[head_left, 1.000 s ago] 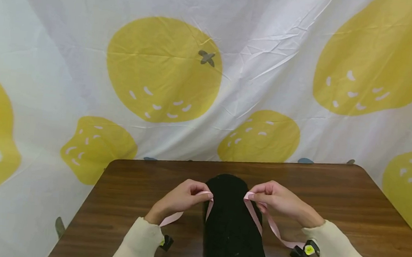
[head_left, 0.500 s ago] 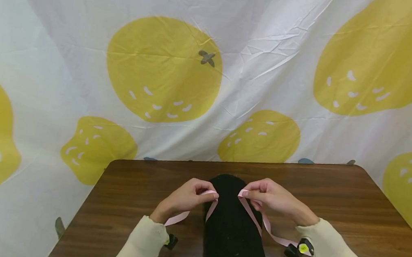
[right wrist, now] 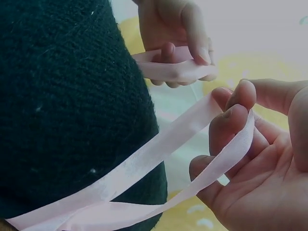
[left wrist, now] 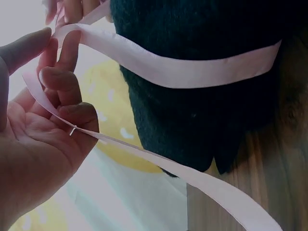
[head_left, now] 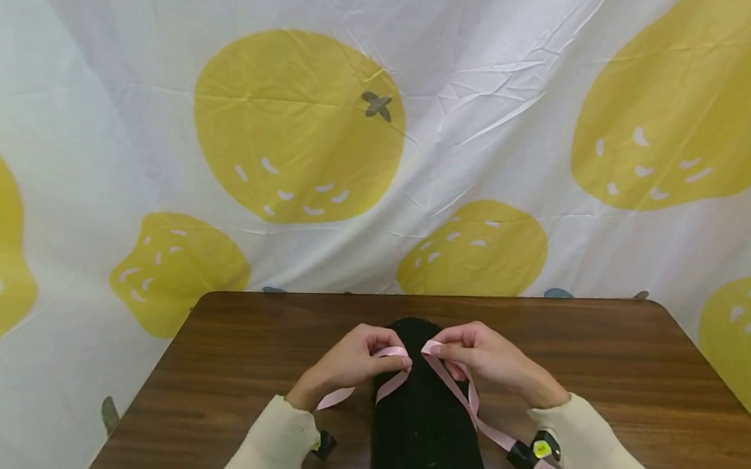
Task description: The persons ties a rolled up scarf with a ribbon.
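A long, rounded object in dark knitted cloth [head_left: 431,440] lies on the table, and a pink ribbon [left wrist: 187,73] passes around it. Over its far part, my left hand [head_left: 362,358] pinches one length of the ribbon between thumb and index finger. Facing it, my right hand [head_left: 488,360] pinches the other length the same way. A small gap separates the two hands. In the right wrist view the ribbon rises off the knit to my right fingertips [right wrist: 246,94], and its tail drops back across the palm. The left tail runs down past my left palm in the left wrist view.
A brown wood-grain table [head_left: 249,372] carries the object, its far edge close to a hanging white cloth [head_left: 112,107] printed with yellow fruit. Small black cameras [head_left: 325,445] sit at both wrists. The right ribbon tail [head_left: 497,435] trails toward the right sleeve.
Both hands have moved inward over the dark knitted object, bringing the two pinched ribbon lengths closer together. The object stays in place.
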The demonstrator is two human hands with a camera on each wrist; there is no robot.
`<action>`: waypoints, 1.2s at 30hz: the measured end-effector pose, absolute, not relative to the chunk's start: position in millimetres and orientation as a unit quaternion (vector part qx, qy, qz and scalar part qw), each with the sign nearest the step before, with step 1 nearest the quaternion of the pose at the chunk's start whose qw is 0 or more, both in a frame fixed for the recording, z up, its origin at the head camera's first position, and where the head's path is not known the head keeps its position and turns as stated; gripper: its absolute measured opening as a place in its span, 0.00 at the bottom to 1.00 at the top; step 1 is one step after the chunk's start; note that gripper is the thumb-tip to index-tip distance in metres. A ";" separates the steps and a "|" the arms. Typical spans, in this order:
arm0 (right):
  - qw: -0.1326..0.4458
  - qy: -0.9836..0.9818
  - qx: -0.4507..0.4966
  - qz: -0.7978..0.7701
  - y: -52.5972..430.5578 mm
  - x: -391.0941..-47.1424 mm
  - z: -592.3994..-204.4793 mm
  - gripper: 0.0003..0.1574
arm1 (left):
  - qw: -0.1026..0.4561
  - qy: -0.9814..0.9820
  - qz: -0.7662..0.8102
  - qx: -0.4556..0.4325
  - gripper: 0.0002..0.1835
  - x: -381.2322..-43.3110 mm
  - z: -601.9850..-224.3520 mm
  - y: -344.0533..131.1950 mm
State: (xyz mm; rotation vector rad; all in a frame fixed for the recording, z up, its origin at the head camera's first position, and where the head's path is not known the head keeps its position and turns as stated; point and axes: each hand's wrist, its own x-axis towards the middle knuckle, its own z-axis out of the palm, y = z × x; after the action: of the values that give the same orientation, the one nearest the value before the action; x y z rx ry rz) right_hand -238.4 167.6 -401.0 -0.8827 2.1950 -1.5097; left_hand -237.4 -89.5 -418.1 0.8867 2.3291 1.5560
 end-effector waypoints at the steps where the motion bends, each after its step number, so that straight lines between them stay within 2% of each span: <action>1: 0.166 0.773 -0.309 -0.529 167.0 -238.4 -400.9 0.17 | 0.100 0.786 0.532 0.298 0.04 -237.4 -418.9 -88.7; 10: 0.168 0.769 -0.313 -0.532 160.8 -237.4 -400.0 0.16 | 0.120 0.736 0.611 0.265 0.07 -232.9 -423.7 -81.2; 16: 0.178 0.757 -0.319 -0.541 154.6 -237.8 -403.1 0.14 | 0.084 0.761 0.594 0.246 0.08 -232.6 -426.8 -79.6; 27: 0.173 0.760 -0.308 -0.545 142.4 -234.6 -402.7 0.19 | 0.093 0.752 0.617 0.210 0.18 -230.7 -424.0 -74.4; 31: 0.153 0.780 -0.303 -0.525 138.3 -231.8 -404.1 0.19 | 0.093 0.748 0.624 0.206 0.17 -231.0 -424.8 -71.6; 36: 0.099 0.805 -0.323 -0.487 135.1 -227.1 -406.4 0.18 | 0.087 0.745 0.629 0.205 0.13 -232.3 -428.8 -69.4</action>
State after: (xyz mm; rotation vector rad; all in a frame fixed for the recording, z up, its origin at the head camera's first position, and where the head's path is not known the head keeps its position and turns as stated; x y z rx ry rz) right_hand -227.1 135.1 -406.4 -0.9556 2.3828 -1.4409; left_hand -232.3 -69.4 -428.8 0.6094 2.2187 1.8739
